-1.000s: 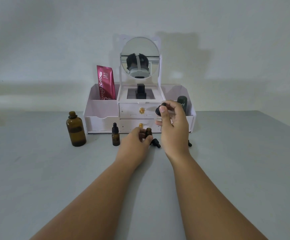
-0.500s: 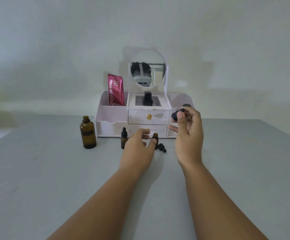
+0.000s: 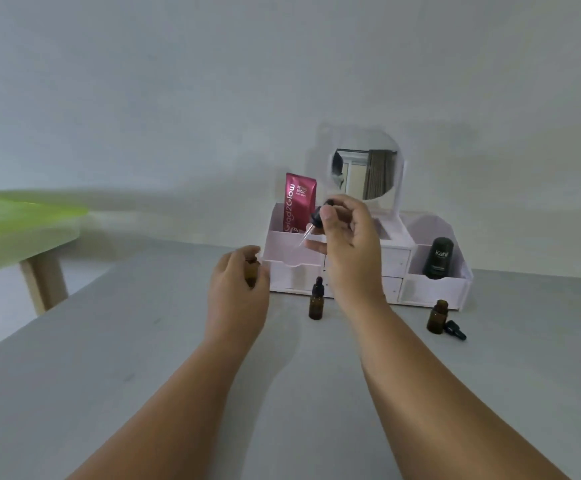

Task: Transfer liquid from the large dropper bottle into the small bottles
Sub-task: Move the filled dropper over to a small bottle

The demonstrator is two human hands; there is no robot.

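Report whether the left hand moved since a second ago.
Yes. The left hand went leftward, from the middle drawers of the white organizer to its left end, gripping the large bottle.

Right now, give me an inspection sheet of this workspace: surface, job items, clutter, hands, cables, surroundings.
Surface: grey table.
Job's things: large amber bottle upright; capped small bottle upright; open small bottle upright, loose dropper cap lying beside it.
Clutter: white organizer holding pink sachet, dark bottle, mirror.
Hands: left hand grips large amber bottle; right hand pinches dropper in the air.
Cables: nothing seen.
Surroundings: pale wall; green table at left.
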